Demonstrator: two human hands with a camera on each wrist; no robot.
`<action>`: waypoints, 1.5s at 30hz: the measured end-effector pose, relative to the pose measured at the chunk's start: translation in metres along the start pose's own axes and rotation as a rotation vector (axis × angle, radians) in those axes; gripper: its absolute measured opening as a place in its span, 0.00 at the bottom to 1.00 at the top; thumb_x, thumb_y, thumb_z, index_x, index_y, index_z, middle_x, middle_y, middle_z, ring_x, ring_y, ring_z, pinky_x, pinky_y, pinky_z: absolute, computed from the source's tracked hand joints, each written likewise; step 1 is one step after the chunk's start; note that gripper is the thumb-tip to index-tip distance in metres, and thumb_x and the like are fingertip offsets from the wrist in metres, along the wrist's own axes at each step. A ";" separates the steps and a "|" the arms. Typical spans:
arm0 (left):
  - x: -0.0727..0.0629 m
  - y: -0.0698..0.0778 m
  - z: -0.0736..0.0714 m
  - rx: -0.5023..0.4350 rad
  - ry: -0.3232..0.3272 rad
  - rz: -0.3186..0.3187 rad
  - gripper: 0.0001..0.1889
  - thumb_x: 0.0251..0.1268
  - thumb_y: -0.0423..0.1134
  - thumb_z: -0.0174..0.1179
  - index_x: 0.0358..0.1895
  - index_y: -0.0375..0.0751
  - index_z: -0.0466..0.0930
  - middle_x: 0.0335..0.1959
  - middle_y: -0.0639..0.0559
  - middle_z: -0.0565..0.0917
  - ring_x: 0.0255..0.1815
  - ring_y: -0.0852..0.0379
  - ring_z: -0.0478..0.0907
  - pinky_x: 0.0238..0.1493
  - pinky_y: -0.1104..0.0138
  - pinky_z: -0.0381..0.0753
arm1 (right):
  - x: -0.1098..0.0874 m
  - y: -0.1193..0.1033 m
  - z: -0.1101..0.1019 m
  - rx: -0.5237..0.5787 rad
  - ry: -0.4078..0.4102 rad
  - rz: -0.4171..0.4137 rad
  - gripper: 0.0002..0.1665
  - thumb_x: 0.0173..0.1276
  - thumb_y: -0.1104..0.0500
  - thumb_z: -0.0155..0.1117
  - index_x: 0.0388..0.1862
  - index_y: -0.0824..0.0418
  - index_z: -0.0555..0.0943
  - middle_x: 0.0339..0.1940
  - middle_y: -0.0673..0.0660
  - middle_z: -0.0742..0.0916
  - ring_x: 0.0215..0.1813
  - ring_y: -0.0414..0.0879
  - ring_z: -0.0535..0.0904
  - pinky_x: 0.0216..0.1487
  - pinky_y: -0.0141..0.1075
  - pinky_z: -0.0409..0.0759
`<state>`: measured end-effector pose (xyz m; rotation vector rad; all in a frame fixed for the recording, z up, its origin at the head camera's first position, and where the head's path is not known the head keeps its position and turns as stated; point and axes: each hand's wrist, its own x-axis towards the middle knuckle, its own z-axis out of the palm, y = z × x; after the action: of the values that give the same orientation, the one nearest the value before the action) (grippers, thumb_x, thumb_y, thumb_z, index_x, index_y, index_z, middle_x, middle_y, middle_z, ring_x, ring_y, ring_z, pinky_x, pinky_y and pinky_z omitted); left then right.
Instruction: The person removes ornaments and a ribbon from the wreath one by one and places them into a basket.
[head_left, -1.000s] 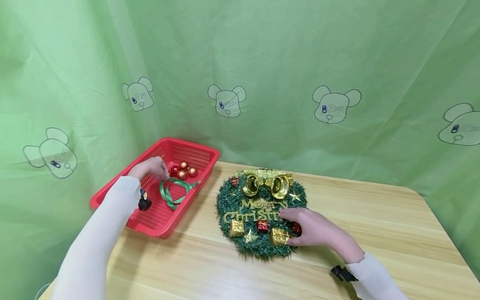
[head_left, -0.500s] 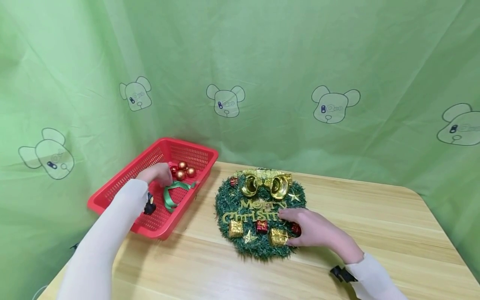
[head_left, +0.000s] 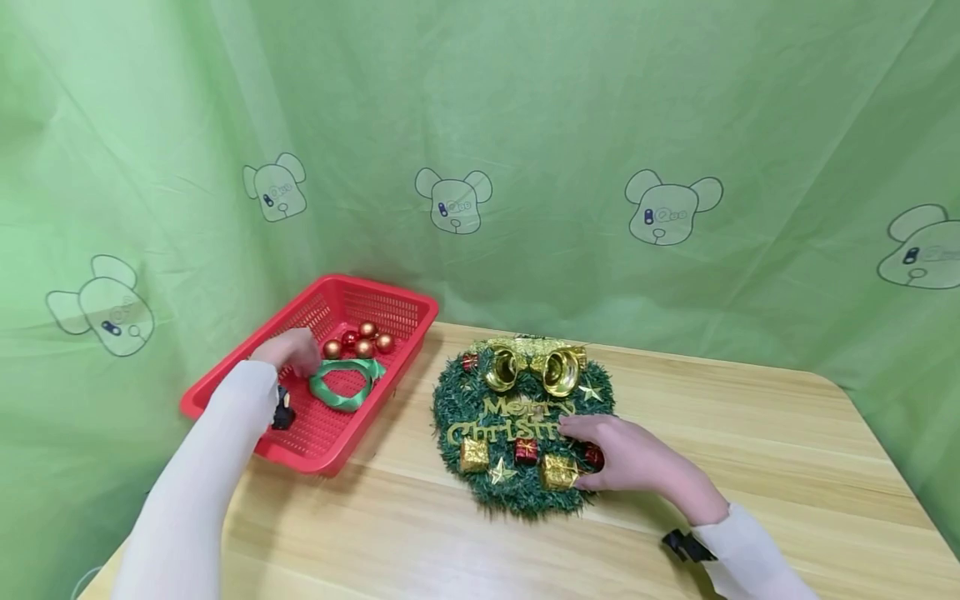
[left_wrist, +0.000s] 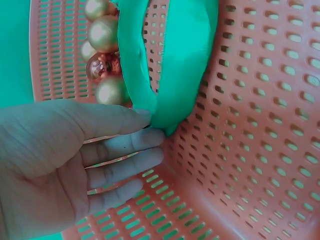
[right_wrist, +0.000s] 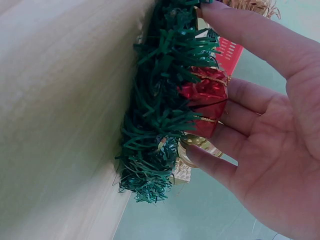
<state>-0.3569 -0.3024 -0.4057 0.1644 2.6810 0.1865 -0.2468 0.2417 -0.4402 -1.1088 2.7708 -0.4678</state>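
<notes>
Inside the red plastic basket, my left hand pinches a green satin ribbon. Thumb and index finger meet at the ribbon's edge in the left wrist view, the other fingers nearly straight. Gold balls and a shiny red ball lie beside the ribbon. My right hand rests on the right side of a green tinsel wreath with "Merry Christmas" lettering. Its fingers are loosely extended, touching a small red gift box and the tinsel in the right wrist view.
Two gold bells sit at the wreath's top; gold gift boxes and stars dot its lower part. The wooden table stretches to the right. A green curtain hangs close behind the table.
My left hand shifted right, then back left within the basket. The ribbon's loop has changed shape and lies more openly, and another gold ball shows near the fingers. My right hand stayed put.
</notes>
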 end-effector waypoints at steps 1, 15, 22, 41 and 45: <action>-0.001 0.000 -0.001 -0.028 0.003 -0.002 0.05 0.54 0.27 0.58 0.25 0.33 0.83 0.25 0.45 0.88 0.27 0.56 0.85 0.31 0.70 0.80 | 0.000 0.001 0.000 -0.004 0.001 -0.001 0.46 0.52 0.49 0.80 0.69 0.64 0.77 0.71 0.64 0.78 0.71 0.66 0.74 0.69 0.62 0.70; -0.002 0.003 -0.012 -0.149 0.012 -0.006 0.14 0.57 0.31 0.68 0.46 0.27 0.85 0.35 0.43 0.87 0.40 0.52 0.83 0.45 0.60 0.84 | 0.000 0.004 0.001 0.003 0.005 0.017 0.46 0.52 0.48 0.81 0.69 0.64 0.77 0.71 0.65 0.78 0.71 0.66 0.74 0.69 0.62 0.71; -0.005 0.009 -0.019 -0.154 0.063 0.054 0.14 0.65 0.35 0.63 0.46 0.26 0.84 0.34 0.42 0.87 0.37 0.53 0.83 0.45 0.60 0.83 | -0.003 0.005 0.000 0.009 -0.004 0.036 0.46 0.52 0.49 0.81 0.69 0.64 0.76 0.72 0.64 0.78 0.71 0.66 0.74 0.70 0.62 0.70; -0.012 0.044 -0.041 -0.191 0.275 0.256 0.17 0.72 0.38 0.59 0.54 0.28 0.82 0.52 0.33 0.86 0.54 0.37 0.82 0.58 0.46 0.79 | -0.006 -0.003 0.005 0.043 -0.016 0.037 0.46 0.53 0.50 0.80 0.69 0.64 0.76 0.72 0.64 0.78 0.72 0.65 0.74 0.70 0.61 0.70; -0.014 0.063 -0.047 -0.226 0.375 0.295 0.18 0.72 0.36 0.59 0.58 0.27 0.80 0.52 0.32 0.85 0.55 0.37 0.83 0.60 0.46 0.79 | -0.007 -0.003 0.004 0.042 -0.013 0.043 0.46 0.53 0.49 0.80 0.70 0.63 0.76 0.72 0.63 0.78 0.72 0.65 0.74 0.70 0.61 0.70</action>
<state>-0.3599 -0.2472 -0.3483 0.4974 2.9630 0.6681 -0.2391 0.2441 -0.4429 -1.0377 2.7538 -0.5094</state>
